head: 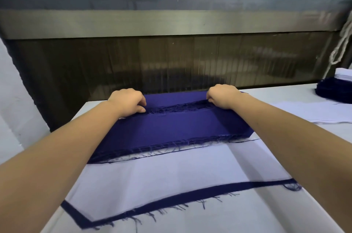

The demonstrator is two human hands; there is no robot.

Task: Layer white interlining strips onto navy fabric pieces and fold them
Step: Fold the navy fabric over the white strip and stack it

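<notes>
1. Left hand (127, 99): fingers curled, pinching the frayed edge of the fabric (171, 128).
2. Right hand (222, 95): fingers curled, pinching the same edge.
3. Fabric: folded over the far end of the interlining (162, 175), on the table (323, 156).
4. Stack (333, 91): far right.

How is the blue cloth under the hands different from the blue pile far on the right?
The navy bundle is pinched by the left hand and right hand; the navy pile is touched by nobody. The navy bundle's top is bare blue; the navy pile has white sheets on it. Both are dark blue, layered cloth.
</notes>
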